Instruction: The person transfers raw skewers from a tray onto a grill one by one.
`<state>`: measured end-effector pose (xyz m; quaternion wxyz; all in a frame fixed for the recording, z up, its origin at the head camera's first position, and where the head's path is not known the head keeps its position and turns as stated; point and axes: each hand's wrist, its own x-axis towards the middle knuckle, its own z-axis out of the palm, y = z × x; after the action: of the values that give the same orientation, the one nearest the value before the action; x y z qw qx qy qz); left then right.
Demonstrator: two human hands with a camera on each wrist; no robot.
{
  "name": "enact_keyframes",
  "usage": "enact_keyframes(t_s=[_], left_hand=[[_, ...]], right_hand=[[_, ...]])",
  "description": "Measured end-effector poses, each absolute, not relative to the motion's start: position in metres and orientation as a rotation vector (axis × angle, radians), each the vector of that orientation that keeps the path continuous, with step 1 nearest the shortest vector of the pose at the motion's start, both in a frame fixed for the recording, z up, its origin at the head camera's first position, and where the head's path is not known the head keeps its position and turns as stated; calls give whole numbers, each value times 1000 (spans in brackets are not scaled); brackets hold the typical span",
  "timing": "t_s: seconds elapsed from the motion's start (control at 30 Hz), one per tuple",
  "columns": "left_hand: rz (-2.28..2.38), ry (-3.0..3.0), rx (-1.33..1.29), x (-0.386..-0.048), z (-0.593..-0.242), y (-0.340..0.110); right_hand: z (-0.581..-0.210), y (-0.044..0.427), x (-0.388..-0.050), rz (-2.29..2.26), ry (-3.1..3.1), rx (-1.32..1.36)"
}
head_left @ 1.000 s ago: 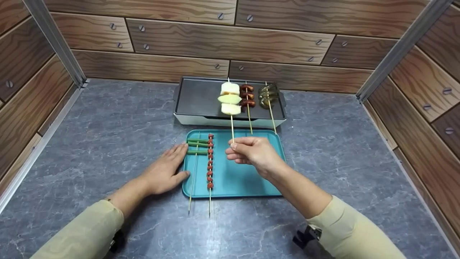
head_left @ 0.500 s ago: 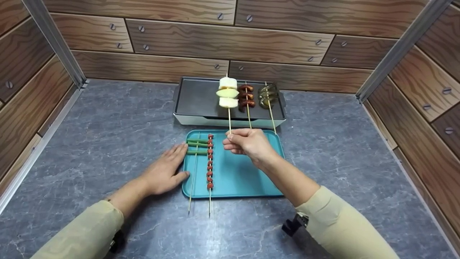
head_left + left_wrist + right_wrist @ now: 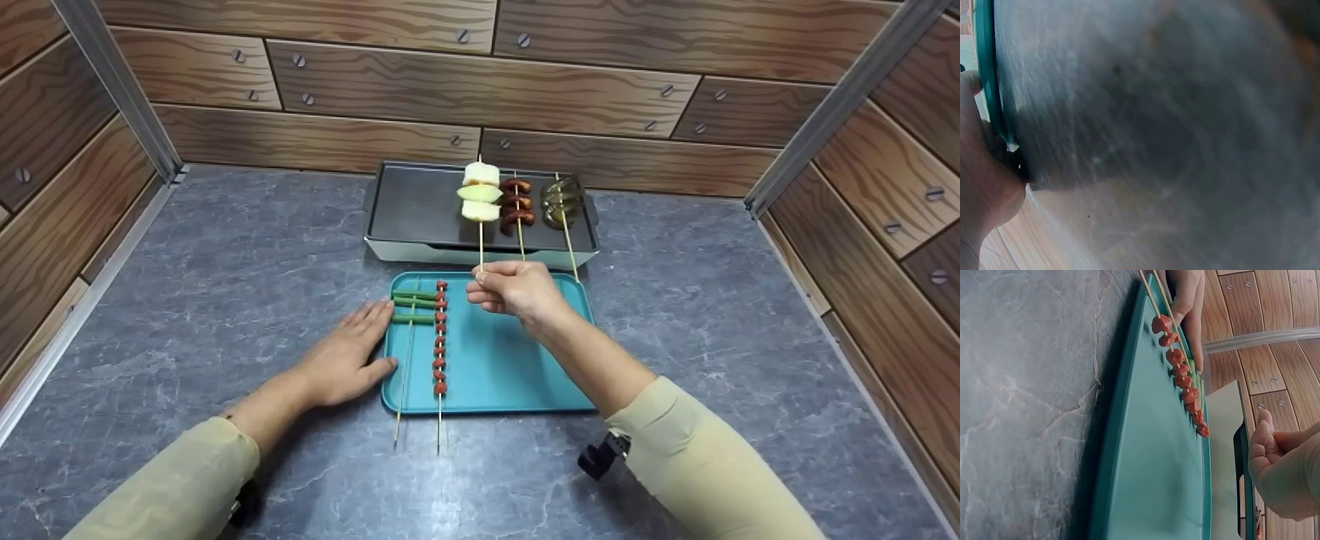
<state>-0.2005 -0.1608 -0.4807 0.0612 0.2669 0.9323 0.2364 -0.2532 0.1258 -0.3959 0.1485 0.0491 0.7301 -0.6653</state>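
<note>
My right hand (image 3: 517,292) pinches the lower stick of a skewer with white and pale green pieces (image 3: 480,193), whose pieces appear over the middle of the black griddle plate (image 3: 420,202). In the right wrist view the right hand (image 3: 1286,467) has its fingers bent, its skewer out of sight. My left hand (image 3: 345,360) rests with straight fingers at the left edge of the teal tray (image 3: 517,375). On that tray lie a skewer of red pieces (image 3: 439,362) and one of green pieces (image 3: 412,320). The left wrist view shows part of the left hand (image 3: 985,169).
Right of the held skewer, a skewer of dark red-brown pieces (image 3: 517,202) and one of dark green pieces (image 3: 559,202) lie on the griddle, sticks over its front edge. Wood-patterned walls (image 3: 480,82) stand behind and at both sides of the grey marbled table (image 3: 247,262).
My right hand has moved forward, towards the griddle, with the white and pale green skewer. My left hand and the tray have stayed in place.
</note>
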Motion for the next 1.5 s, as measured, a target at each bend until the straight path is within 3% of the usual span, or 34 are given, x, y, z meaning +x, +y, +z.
enact_keyframes(t_s=[1.5], left_hand=[[715,2813,814,-201,-480,-161]], right_hand=[[-406,117,-276,-1866,2083,281]])
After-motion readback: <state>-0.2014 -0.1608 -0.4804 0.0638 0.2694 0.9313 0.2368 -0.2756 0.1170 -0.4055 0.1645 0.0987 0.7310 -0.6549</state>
